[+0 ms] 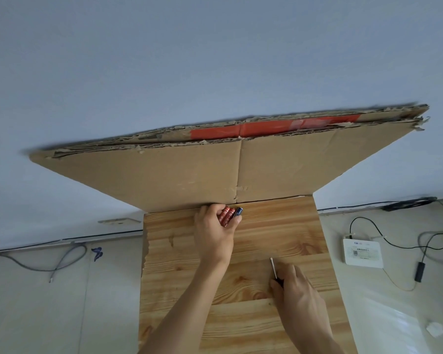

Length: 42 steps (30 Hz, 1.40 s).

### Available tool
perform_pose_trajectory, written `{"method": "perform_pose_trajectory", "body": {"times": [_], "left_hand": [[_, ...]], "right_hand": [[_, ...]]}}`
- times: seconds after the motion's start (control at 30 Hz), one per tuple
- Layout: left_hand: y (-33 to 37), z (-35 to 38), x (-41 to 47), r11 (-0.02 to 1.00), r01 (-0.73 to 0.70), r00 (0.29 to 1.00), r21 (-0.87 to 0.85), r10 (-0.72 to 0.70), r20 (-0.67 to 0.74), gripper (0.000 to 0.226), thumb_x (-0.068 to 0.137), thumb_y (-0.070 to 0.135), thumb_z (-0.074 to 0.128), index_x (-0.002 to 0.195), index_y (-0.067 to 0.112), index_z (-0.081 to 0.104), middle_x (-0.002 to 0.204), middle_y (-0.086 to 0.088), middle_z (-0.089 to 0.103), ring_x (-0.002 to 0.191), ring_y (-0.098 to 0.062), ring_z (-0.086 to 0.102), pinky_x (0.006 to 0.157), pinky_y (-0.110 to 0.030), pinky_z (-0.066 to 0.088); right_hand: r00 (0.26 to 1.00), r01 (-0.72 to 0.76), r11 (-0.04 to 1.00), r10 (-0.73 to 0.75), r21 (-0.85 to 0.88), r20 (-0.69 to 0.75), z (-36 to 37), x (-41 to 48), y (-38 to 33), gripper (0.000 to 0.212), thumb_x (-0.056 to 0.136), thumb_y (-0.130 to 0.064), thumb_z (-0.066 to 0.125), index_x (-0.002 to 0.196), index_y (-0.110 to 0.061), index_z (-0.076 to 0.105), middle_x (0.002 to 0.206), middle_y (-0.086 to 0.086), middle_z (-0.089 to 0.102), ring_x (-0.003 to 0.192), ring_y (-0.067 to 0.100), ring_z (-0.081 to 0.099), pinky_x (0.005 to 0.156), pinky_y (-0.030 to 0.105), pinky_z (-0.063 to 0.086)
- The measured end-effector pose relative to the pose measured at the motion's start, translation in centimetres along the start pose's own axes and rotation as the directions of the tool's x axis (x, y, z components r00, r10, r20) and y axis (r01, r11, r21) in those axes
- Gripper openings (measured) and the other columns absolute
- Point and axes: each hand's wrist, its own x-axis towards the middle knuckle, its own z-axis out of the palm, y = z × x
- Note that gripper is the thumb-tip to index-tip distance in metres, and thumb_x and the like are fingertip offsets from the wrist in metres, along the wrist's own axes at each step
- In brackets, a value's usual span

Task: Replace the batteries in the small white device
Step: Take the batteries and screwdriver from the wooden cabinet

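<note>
The left hand grasps three small cylindrical batteries, two red and one dark blue, at the far edge of the pale pine-wood surface. The right hand grips a thin metal-shafted screwdriver. No small white device shows on the wood, and the loosely pinched batteries could roll off if the fingers slacken.

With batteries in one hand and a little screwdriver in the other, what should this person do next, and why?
Probably lift the small red and dark blue batteries off the far end of the pale pine wooden board. The left hand is already curled round them, while the right hand holds the thin metal-shafted screwdriver. No open device lies on the board, so gathering the parts seems to come first.
</note>
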Motion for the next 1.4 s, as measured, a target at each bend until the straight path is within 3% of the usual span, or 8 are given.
{"method": "perform_pose_trajectory", "body": {"times": [0.2, 0.37, 0.5, 0.77, 0.93, 1.17, 1.23, 1.4], "left_hand": [[0.0, 0.2, 0.3, 0.998, 0.017, 0.997, -0.06, -0.012, 0.077, 0.039, 0.072, 0.033, 0.097, 0.105, 0.028, 0.076, 0.103, 0.011, 0.068, 0.097, -0.017, 0.067, 0.086, -0.043, 0.058], [-0.4, 0.4, 0.4, 0.995, 0.053, 0.991, -0.084, -0.042, 0.128, 0.034, 0.071, 0.024, 0.098, 0.095, 0.029, 0.075, 0.093, 0.013, 0.067, 0.083, -0.017, 0.072, 0.067, -0.049, 0.065], [-0.2, 0.4, 0.6, 0.993, 0.081, 0.987, -0.087, -0.068, 0.145, 0.029, 0.073, 0.021, 0.098, 0.094, 0.028, 0.079, 0.09, 0.011, 0.071, 0.08, -0.016, 0.074, 0.068, -0.047, 0.066], [0.6, -1.0, 0.8, 0.982, 0.079, 0.973, -0.169, -0.039, 0.23, 0.018, 0.086, 0.006, 0.089, 0.103, 0.013, 0.086, 0.088, -0.001, 0.079, 0.072, -0.013, 0.078, 0.061, -0.019, 0.061], [0.6, -2.0, 1.1, 0.97, 0.112, 0.964, -0.214, -0.054, 0.26, 0.01, 0.091, 0.007, 0.085, 0.099, 0.004, 0.084, 0.087, -0.002, 0.077, 0.074, -0.016, 0.08, 0.072, -0.028, 0.067], [2.5, -5.4, -0.4, 0.879, 0.287, 0.896, -0.381, -0.106, 0.43, 0.014, 0.099, 0.014, 0.078, 0.108, 0.002, 0.077, 0.097, -0.002, 0.082, 0.084, -0.022, 0.084, 0.096, -0.044, 0.064], [4.1, -7.0, -0.7, 0.85, 0.299, 0.884, -0.433, -0.076, 0.461, 0.011, 0.1, 0.011, 0.075, 0.106, 0.002, 0.073, 0.1, -0.011, 0.081, 0.086, -0.029, 0.083, 0.093, -0.049, 0.065], [10.6, -12.8, -2.8, 0.826, 0.239, 0.828, -0.51, 0.102, 0.552, 0.013, 0.107, 0.01, 0.061, 0.114, 0.0, 0.057, 0.104, -0.024, 0.075, 0.089, -0.04, 0.08, 0.08, -0.042, 0.068]], "right_hand": [[1.0, -0.012, 1.0, 0.012, 0.0, 0.009, 0.0, 0.0, 0.0, 0.019, 0.103, -0.036, 0.061, 0.099, -0.03, 0.043, 0.096, -0.015, 0.05, 0.087, 0.01, 0.052, 0.062, 0.031, 0.041], [1.0, -0.008, 1.0, 0.009, -0.012, 0.021, -0.2, 0.1, 0.0, 0.014, 0.104, -0.038, 0.058, 0.106, -0.028, 0.05, 0.1, -0.013, 0.052, 0.088, 0.008, 0.051, 0.064, 0.029, 0.041], [1.0, 0.008, 1.0, -0.008, -0.012, 0.015, -0.1, 0.2, 0.1, 0.013, 0.104, -0.037, 0.058, 0.105, -0.027, 0.05, 0.1, -0.014, 0.053, 0.09, 0.01, 0.056, 0.064, 0.029, 0.042], [1.0, 0.02, 1.0, -0.02, -0.015, -0.021, 0.4, -0.2, 0.4, 0.014, 0.101, -0.031, 0.065, 0.097, -0.023, 0.054, 0.093, -0.012, 0.05, 0.086, 0.015, 0.062, 0.055, 0.028, 0.038], [1.0, 0.01, 1.0, -0.01, -0.005, 0.006, -0.3, -0.3, -0.1, 0.017, 0.105, -0.034, 0.057, 0.096, -0.028, 0.043, 0.098, -0.012, 0.052, 0.087, 0.011, 0.053, 0.062, 0.029, 0.041], [0.999, -0.033, 0.997, 0.034, 0.075, -0.017, -2.2, -0.7, -1.7, 0.018, 0.107, -0.027, 0.052, 0.092, -0.024, 0.042, 0.081, -0.007, 0.057, 0.07, 0.013, 0.051, 0.054, 0.03, 0.033], [0.998, -0.045, 0.994, 0.049, 0.097, -0.034, -3.5, -1.0, -2.6, 0.017, 0.108, -0.028, 0.049, 0.093, -0.023, 0.042, 0.074, -0.006, 0.058, 0.063, 0.012, 0.049, 0.051, 0.03, 0.031], [0.994, -0.013, 0.973, 0.038, 0.23, -0.104, -8.3, -2.9, -5.6, 0.014, 0.109, -0.023, 0.046, 0.097, -0.023, 0.04, 0.063, -0.005, 0.055, 0.056, 0.021, 0.054, 0.055, 0.039, 0.038]]}}
